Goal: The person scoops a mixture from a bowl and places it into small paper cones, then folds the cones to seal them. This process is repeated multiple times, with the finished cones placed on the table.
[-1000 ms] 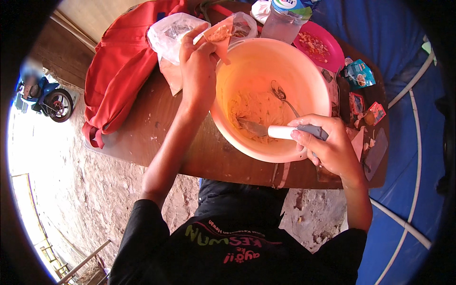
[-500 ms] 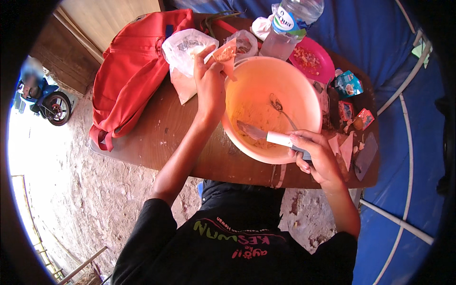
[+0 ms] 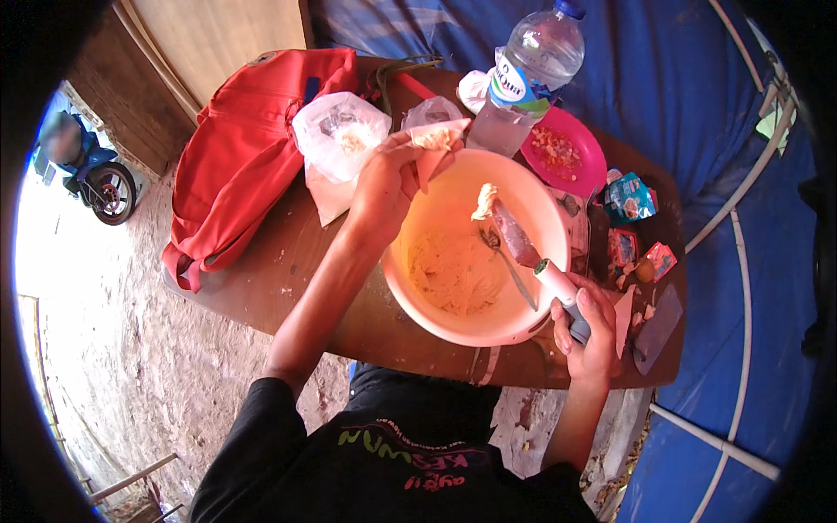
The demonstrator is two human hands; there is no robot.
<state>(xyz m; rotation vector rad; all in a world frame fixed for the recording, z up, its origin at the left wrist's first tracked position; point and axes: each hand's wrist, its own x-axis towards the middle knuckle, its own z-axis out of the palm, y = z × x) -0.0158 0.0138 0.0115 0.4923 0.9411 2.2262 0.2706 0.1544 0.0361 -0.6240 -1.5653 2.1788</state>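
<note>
Above the far left rim of a big pale bowl [image 3: 394, 292], my left hand [image 3: 390, 177] pinches a thin pale food wrapper [image 3: 455, 132] with a dab of mixture [image 3: 433, 139] on it. My right hand [image 3: 588, 329] grips a knife [image 3: 516, 237] by its white and grey handle over the bowl's right side. A lump of pale paste [image 3: 485, 201] clings to the knife's tip, apart from the wrapper. Soft paste [image 3: 453, 275] covers the bowl's bottom, and a metal spoon [image 3: 520, 283] leans inside.
A red bag [image 3: 240, 148] and an open plastic bag [image 3: 324, 126] lie left of the bowl. Behind it stand a large water bottle [image 3: 542, 61] and a pink plate [image 3: 586, 157] of chopped food. Small packets [image 3: 629, 199] and a flat grey blade [image 3: 660, 327] lie on the right.
The knife has risen from the bowl's bottom, its tip now pointing away and carrying a lump of paste. The wrapper in my left hand has tilted flatter and shifted right over the bowl.
</note>
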